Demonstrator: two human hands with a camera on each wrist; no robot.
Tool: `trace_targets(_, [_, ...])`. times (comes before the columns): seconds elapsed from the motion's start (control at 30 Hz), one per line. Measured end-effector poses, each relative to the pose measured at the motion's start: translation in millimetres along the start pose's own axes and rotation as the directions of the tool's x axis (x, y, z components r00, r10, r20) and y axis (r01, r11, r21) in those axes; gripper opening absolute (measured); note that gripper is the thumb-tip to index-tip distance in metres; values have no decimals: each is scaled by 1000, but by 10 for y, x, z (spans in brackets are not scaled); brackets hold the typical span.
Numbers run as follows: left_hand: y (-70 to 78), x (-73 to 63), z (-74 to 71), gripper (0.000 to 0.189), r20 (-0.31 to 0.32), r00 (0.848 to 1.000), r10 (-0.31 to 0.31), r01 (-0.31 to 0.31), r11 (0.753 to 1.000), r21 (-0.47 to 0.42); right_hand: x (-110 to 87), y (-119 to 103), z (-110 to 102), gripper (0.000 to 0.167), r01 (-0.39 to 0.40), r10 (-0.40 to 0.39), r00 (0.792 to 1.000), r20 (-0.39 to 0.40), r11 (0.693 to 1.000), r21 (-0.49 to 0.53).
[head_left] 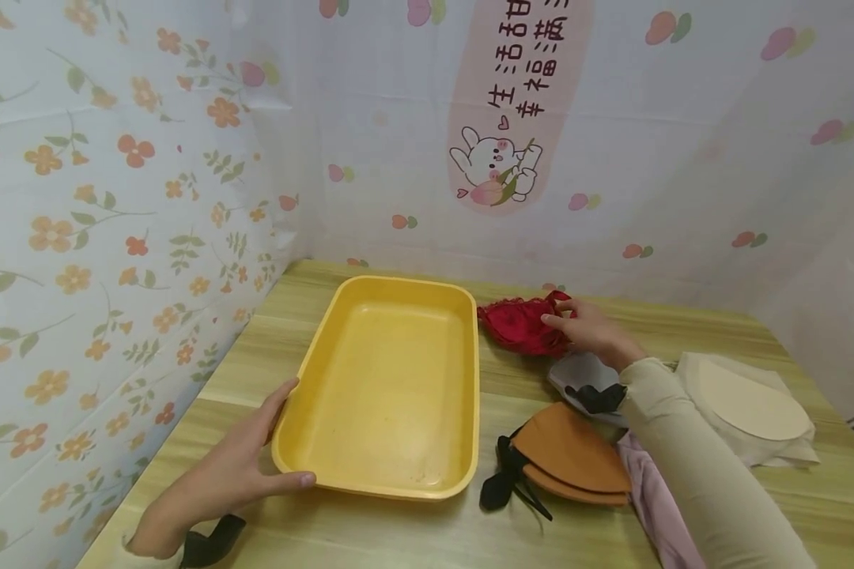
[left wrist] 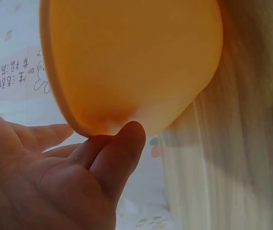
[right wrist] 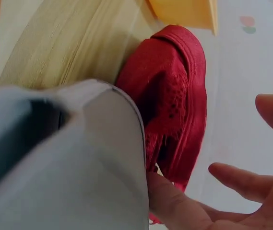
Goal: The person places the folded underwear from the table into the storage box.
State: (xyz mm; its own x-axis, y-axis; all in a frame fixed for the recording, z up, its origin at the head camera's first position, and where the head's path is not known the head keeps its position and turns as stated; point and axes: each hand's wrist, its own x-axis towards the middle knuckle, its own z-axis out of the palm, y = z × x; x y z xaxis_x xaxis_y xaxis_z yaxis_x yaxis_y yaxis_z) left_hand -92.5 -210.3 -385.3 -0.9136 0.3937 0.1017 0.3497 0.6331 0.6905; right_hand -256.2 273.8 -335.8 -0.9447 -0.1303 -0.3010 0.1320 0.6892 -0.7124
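Note:
A shallow yellow tray (head_left: pixel 380 387) lies on the table. My left hand (head_left: pixel 231 462) spans its near left corner, the thumb along the near side and the fingers at the left side. In the left wrist view, fingertips (left wrist: pixel 129 136) touch the tray's outer wall (left wrist: pixel 141 62). Beyond the tray's right side lies a red lace bra (head_left: pixel 519 324). My right hand (head_left: pixel 598 328) is at its right end, thumb and fingers spread. In the right wrist view, a grey bra (right wrist: pixel 102 158) hides part of the red bra (right wrist: pixel 189 91) and a fingertip.
Near the right forearm lie a folded orange-brown bra (head_left: pixel 572 450) with black straps and a mauve cloth item (head_left: pixel 658 498). Farther right is a beige padded garment (head_left: pixel 750 403). A flower-printed cloth (head_left: pixel 149 237) hangs along the left, and another printed cloth (head_left: pixel 377 118) stands behind the table.

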Motion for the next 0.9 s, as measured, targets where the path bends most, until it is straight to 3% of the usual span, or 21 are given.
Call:
trace_targets(0.27, [10,-18,38,119,-29,999,-35,36,998,44,75,18,80,66,-24,24,1000,10,1000,16])
trace_targets(0.63, [1,-10,38,120,-30,997,-67,68,997,40,124,53,110,63,-56,56,998,-5,993,-108])
trace_targets(0.9, [-9,-3,56,119,-31,997,-72,73,997,37,224,57,200,67,-149,150,989,0,982,120])
